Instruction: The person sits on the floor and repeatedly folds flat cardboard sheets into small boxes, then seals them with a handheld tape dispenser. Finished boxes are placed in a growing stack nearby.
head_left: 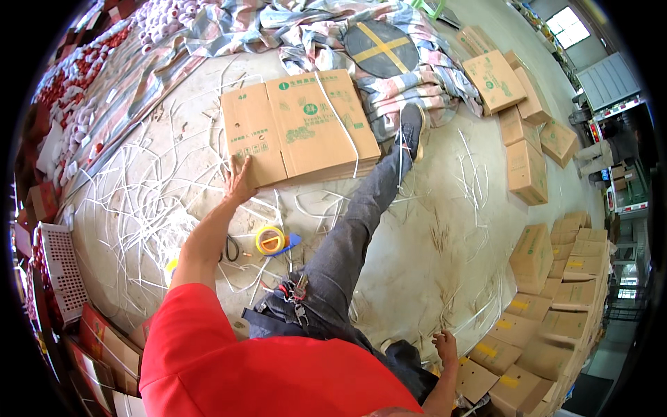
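Note:
A stack of flattened cardboard boxes [309, 135], brown with green print, lies on the floor ahead of me. A white strap [337, 117] runs across its top. My left hand [240, 182] is at the stack's near left corner, its spread fingers resting over the cardboard edge. My right hand [445, 345] hangs low at the right, fingers loosely bent and nothing visible in them. Between my left arm and my outstretched leg lie a yellow tape roll [269, 240] with a blue piece [288, 245] and black-handled scissors [229, 248].
White strapping [139, 201] is strewn across the floor at left. Striped sheeting [243, 35] with a dark round disc [382, 48] lies behind the stack. Closed cartons [495, 82] stand at far right; more boxes [528, 306] line the near right. A white crate [62, 271] is at left.

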Motion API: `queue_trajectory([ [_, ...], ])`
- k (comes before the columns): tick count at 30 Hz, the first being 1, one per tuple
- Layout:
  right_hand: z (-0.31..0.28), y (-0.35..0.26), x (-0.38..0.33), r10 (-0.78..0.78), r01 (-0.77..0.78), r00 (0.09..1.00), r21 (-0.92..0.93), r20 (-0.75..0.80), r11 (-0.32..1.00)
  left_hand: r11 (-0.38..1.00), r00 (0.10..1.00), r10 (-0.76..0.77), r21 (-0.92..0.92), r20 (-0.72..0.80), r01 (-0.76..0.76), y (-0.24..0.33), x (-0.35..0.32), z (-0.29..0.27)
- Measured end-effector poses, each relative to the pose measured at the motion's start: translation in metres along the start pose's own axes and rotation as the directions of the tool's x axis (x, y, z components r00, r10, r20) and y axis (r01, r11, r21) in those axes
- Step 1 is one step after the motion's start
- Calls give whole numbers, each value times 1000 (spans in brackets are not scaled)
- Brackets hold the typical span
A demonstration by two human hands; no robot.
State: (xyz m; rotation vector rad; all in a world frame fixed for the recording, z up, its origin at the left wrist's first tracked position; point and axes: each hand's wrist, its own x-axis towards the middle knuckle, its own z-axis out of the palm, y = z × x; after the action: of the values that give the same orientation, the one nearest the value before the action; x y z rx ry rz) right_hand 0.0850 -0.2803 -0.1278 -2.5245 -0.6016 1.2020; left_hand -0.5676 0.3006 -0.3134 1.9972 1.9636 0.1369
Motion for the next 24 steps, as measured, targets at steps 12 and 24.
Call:
queue_trajectory([
  [12, -8, -26, 70, -331, 326, 944, -152, -9, 933, 932, 881, 346, 227, -321, -283, 88, -98, -32],
  [24, -3, -76, 104, -634, 586, 769, -307, -83, 750, 820, 806, 524, -91, -277, -565, 207, -145, -264],
])
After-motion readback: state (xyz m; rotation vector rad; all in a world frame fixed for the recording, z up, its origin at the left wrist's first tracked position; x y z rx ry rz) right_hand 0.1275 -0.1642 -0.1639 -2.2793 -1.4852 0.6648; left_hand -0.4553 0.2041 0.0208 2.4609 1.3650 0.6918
